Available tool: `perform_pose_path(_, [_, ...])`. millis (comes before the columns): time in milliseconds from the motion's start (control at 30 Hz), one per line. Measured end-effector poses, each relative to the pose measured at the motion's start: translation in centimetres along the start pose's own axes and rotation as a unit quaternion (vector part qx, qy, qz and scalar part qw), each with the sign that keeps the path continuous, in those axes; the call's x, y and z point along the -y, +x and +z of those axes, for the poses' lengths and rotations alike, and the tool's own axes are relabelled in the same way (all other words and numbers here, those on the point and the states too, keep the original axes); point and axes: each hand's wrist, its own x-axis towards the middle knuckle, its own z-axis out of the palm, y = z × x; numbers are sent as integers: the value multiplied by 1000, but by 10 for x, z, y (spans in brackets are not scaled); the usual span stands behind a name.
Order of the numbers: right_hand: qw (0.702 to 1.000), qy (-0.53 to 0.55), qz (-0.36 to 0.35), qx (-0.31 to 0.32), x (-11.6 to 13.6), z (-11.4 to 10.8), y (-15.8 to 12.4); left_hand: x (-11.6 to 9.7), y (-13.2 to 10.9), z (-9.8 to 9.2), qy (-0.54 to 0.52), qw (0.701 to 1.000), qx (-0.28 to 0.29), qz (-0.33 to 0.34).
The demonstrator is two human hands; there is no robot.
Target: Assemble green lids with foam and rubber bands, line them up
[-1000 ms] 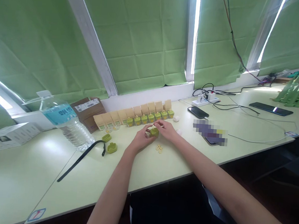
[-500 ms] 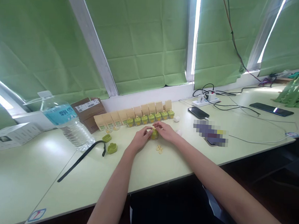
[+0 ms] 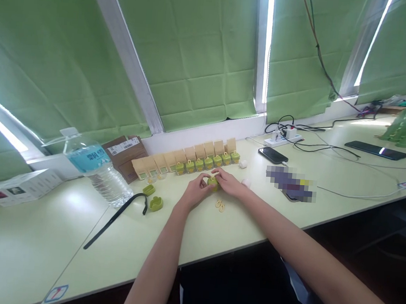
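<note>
Between my two hands is a small green-lidded box (image 3: 213,184), its top tipped towards me. My left hand (image 3: 196,189) is closed on its left side with thumb and fingers. On the other side, the fingers of my right hand (image 3: 227,182) press against the top and right edge of the box. Two small yellow loops (image 3: 220,205) lie on the table just in front of it. Off to the left are a green lid (image 3: 148,190) and a green flower-shaped piece (image 3: 156,204).
Behind my hands runs a row of similar green-lidded boxes (image 3: 199,165) with tan cards (image 3: 189,153). A large water bottle (image 3: 98,167) and a black strap (image 3: 113,217) are at left. Phones (image 3: 273,155), cables and a power strip (image 3: 284,139) lie at right.
The small box has tipped so that its green top faces me more; both hands stay on it. The whole view has shifted slightly.
</note>
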Motion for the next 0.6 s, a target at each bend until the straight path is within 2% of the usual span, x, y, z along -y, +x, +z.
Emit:
perform_pose_path(100, [1000,8,-2,-7,-2,0,0,-2,-4,-4,8,1000,6,0])
perform_pose_path(167, [1000,7,-4,-11,-3,0,0,2,-5,-11,23,1000,-13,-4])
perform_pose_path(300, [1000,7,1,-3,-3,1,-2,27,0,-32,86,988,-105,-72])
perform_pose_path(367, [1000,8,4,5,-1,0,-2,43,2,-43,127,964,-190,-137])
perform_pose_path(433, [1000,5,9,11,1,-1,-2,56,3,-50,145,946,-242,-162])
perform_pose_path(500, [1000,0,12,14,2,-2,-2,64,2,-53,157,931,-274,-181])
perform_pose_path(600, [1000,-6,8,13,2,-2,-1,69,2,-53,172,923,-286,-193])
